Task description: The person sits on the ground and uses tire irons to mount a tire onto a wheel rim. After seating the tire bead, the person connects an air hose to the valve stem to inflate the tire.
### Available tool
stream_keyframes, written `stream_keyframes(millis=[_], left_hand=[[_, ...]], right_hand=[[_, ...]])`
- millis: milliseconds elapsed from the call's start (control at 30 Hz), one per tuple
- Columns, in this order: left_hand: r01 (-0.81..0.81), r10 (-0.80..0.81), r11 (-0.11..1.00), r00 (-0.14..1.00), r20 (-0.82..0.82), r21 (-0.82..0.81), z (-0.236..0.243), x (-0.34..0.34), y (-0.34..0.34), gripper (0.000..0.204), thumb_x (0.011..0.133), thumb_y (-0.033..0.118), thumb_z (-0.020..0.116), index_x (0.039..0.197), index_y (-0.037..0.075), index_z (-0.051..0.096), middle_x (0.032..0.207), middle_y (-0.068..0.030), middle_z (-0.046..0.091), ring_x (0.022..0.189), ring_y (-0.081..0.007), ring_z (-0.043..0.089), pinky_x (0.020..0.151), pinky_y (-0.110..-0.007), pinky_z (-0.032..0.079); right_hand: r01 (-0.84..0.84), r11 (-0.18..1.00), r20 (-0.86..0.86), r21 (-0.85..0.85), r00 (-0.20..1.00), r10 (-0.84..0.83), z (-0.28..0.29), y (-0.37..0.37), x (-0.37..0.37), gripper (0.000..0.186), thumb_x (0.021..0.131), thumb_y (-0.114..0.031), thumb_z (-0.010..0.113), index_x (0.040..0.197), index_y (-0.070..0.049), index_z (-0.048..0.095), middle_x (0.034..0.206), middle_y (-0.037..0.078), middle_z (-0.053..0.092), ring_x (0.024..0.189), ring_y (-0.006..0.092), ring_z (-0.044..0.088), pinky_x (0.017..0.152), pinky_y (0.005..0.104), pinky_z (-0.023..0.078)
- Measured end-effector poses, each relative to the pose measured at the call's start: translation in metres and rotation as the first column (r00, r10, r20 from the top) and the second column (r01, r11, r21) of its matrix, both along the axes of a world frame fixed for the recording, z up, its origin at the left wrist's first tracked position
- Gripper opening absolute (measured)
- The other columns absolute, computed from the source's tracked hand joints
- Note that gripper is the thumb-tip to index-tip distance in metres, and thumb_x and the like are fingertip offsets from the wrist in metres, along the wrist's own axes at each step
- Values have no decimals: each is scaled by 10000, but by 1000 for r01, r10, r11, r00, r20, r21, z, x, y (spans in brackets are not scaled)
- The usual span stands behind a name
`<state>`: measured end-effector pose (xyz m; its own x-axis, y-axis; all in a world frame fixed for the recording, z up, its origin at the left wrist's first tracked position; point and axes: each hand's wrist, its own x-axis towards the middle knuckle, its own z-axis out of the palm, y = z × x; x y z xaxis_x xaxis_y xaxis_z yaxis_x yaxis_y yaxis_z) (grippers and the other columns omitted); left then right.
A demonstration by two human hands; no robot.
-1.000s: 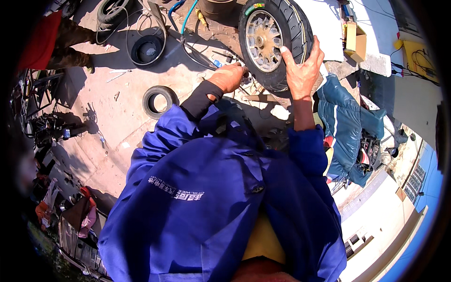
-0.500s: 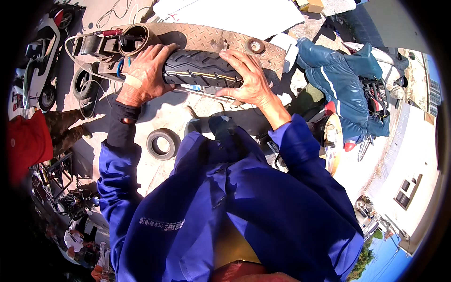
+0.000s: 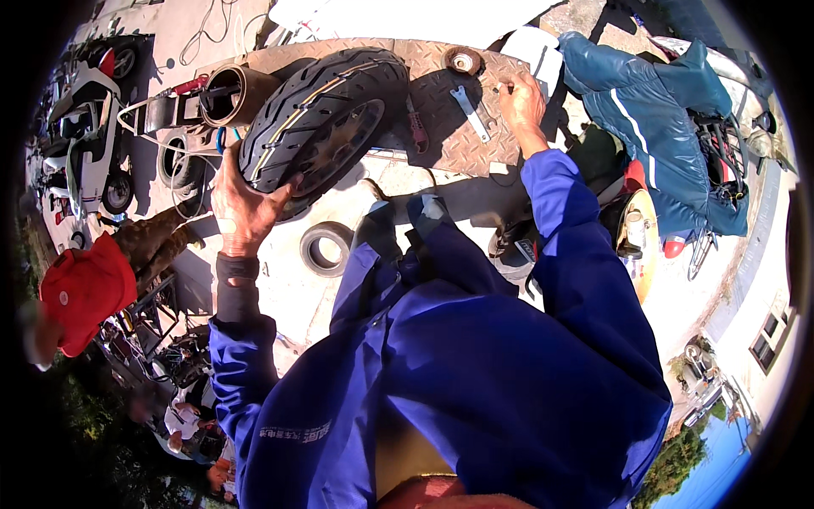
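Note:
A black motorcycle wheel with its tyre [image 3: 275,127] leans tilted on the left part of a rusty tread-plate bench [image 3: 449,157], its spoked rim facing right. My left hand [image 3: 244,204] grips the tyre's near left edge, thumb on the sidewall and fingers partly hidden behind it. At the bench's right end, my right hand [image 3: 523,106] is closed with fingertips pinched; what they hold, if anything, is too small to name. Between wheel and right hand lie a light blue open-ended spanner [image 3: 471,114] and a red-handled tool [image 3: 417,131]. A brown ring-shaped roll [image 3: 462,59] sits at the far edge.
A rusty metal cylinder [image 3: 222,106] stands left of the wheel. Loose tyres lie on the ground, one [image 3: 326,248] near my feet. A teal quilted cover [image 3: 653,136] drapes a vehicle at right. Someone in a red top [image 3: 89,293] is at left, near a white scooter [image 3: 89,153].
The wheel has swung left and tilted, showing its rim. My right hand has left the tyre and moved right across the bench. The spanner and red-handled tool have come into view.

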<state>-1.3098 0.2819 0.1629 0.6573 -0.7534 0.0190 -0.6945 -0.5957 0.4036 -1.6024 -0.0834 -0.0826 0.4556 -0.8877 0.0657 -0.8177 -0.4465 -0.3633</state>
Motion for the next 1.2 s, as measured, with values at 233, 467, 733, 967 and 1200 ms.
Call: stream_keyframes(millis=[233, 467, 733, 967, 1200], left_hand=[[-267, 273, 954, 962, -28, 135, 3, -3, -21, 1036, 706, 563, 894, 1408, -81, 488, 1192, -345, 682, 1109, -457, 690, 963, -479, 541], [-336, 343, 925, 939, -11, 178, 6, -10, -19, 1098, 753, 656, 829, 1456, -79, 414, 1088, -350, 699, 1024, -486, 705, 911, -512, 552], [-342, 337, 937, 939, 73, 69, 3, -22, -32, 1048, 764, 613, 841, 1438, -82, 440, 945, -279, 744, 882, -424, 743, 789, -486, 581], [-370, 368, 928, 928, 56, 48, 6, -35, -33, 1004, 750, 577, 848, 1375, -94, 439, 1078, -313, 698, 945, -467, 715, 819, -500, 577], [-384, 382, 921, 923, 41, 62, 5, -46, -29, 1056, 742, 568, 848, 1437, -77, 383, 1132, -321, 679, 919, -463, 721, 804, -506, 584]], right_hand=[[-29, 996, -269, 81, 962, 50, -12, 4, -1, 347, 904, -333, 744, 1168, -108, 752, 1200, 116, 663, 1216, 311, 595, 991, 516, 456], [-111, 991, -5, 69, 994, 112, 14, 14, 5, 331, 888, -274, 743, 1141, -68, 688, 1161, 194, 645, 1088, 398, 656, 895, 513, 535], [-299, 826, 703, 477, 695, -154, 73, 94, 46, 140, 888, -24, 791, 969, -23, 678, 824, 33, 717, 764, 55, 653, 651, 253, 516], [-476, 800, 720, 366, 689, 80, 114, 139, 148, 160, 858, -62, 777, 983, -31, 682, 883, 125, 738, 809, 232, 750, 731, 347, 575], [-594, 790, 452, 153, 753, 479, 107, 126, 180, 240, 834, -61, 753, 1036, -16, 632, 927, 230, 687, 869, 442, 678, 730, 468, 538]])
